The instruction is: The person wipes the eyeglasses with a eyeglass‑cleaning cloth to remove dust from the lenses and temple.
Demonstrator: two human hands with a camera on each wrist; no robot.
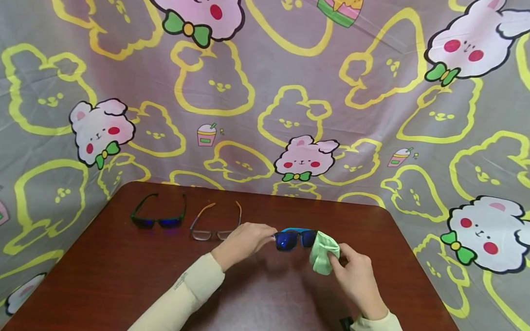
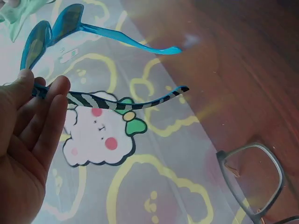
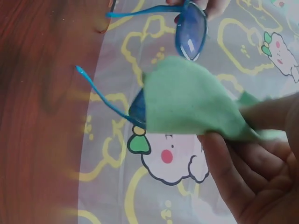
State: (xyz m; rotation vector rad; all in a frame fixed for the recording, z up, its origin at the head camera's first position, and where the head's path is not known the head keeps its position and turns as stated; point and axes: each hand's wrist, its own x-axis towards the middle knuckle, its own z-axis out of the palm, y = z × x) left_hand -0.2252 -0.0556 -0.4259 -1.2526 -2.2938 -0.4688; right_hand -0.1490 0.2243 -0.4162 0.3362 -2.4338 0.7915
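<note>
My left hand [image 1: 246, 240] pinches a pair of sunglasses [image 1: 287, 240] at one end, by the hinge, and holds them above the table. They have dark blue lenses and a blue inner frame; in the left wrist view one temple [image 2: 135, 106] shows black-and-white stripes. Between the thumb and fingers of my right hand [image 1: 358, 276] is a light green cloth [image 1: 324, 254]. The cloth hangs at the other end of the sunglasses and, in the right wrist view, covers part of the lens [image 3: 137, 108]; whether it touches the lens I cannot tell.
Dark sunglasses with blue lenses [image 1: 159, 222] lie at the table's back left. Clear-lensed eyeglasses [image 1: 201, 235] rest beside them, just left of my left hand. A small black object [image 1: 346, 325] is near my right sleeve. Patterned cloth [image 1: 249, 111] surrounds the brown table [image 1: 125, 277].
</note>
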